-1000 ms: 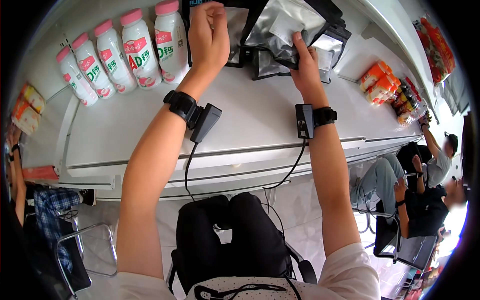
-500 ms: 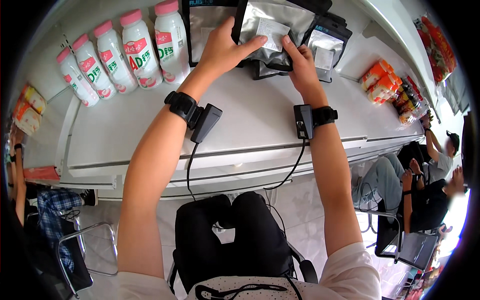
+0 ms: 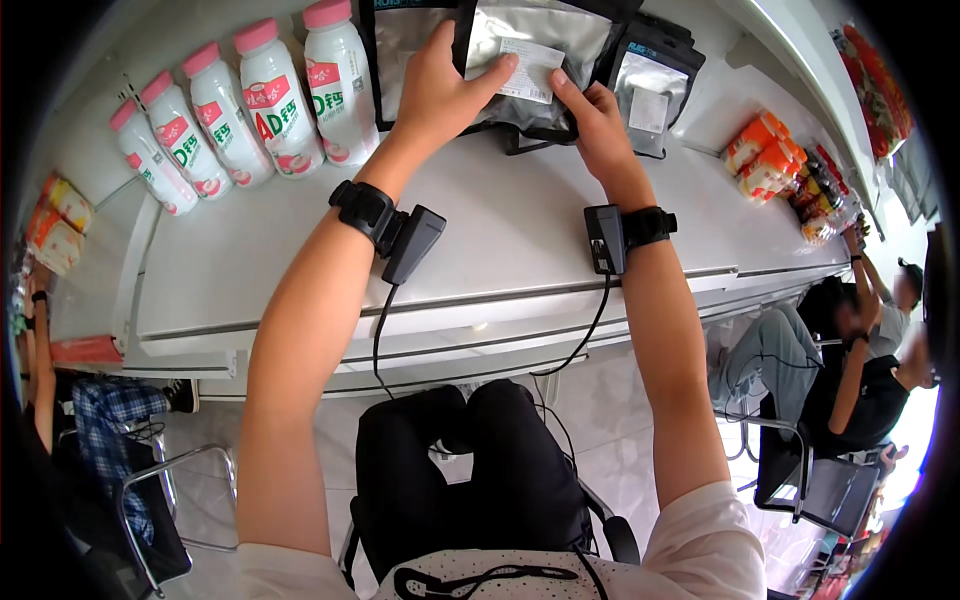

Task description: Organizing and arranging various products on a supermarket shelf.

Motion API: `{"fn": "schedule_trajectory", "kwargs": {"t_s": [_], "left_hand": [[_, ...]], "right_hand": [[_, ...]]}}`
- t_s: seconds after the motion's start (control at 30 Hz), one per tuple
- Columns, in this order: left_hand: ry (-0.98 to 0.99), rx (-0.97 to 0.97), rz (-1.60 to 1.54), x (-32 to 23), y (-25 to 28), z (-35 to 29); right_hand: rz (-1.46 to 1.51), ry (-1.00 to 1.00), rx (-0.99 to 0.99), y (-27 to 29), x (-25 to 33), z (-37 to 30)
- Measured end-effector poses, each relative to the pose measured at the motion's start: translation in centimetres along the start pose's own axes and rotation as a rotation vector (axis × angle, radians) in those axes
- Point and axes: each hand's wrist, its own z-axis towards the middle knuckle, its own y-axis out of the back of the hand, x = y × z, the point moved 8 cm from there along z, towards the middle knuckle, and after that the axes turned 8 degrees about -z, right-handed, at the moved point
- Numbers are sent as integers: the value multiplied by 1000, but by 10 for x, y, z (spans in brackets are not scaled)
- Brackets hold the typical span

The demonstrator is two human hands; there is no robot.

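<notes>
A silver pouch with a black border and a white label is held up between my two hands at the back of the shelf. My left hand grips its left side, thumb pressed on the front near the label. On its lower right, my right hand has the thumb on the front; the other fingers go partly behind it. Similar pouches stand close by: one at the left, partly behind my left hand, and some at the right. Another lies mostly hidden behind the held pouch.
Several white bottles with pink caps stand in a row at the left. Orange-capped bottles and dark ones sit at the right end of the white shelf. Other people sit on chairs at both sides. Cables hang from my wrist devices.
The held pouch and my hands have shifted slightly left and up in the picture, with the grip kept. At the right, a seated person has raised an arm.
</notes>
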Motion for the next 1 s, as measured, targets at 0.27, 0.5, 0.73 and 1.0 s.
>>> {"fn": "schedule_trajectory", "kwargs": {"t_s": [0.27,0.5,0.73,1.0], "left_hand": [[10,-82,120,-4,8,0],[-63,-191,104,-8,14,-3],[-41,-255,232,-9,21,-1],[-128,-362,303,-15,27,-4]], "right_hand": [[-219,-34,43,-2,-1,2],[-268,-65,50,-1,1,-1],[-197,-5,57,-3,5,2],[-242,61,40,-3,4,6]]}}
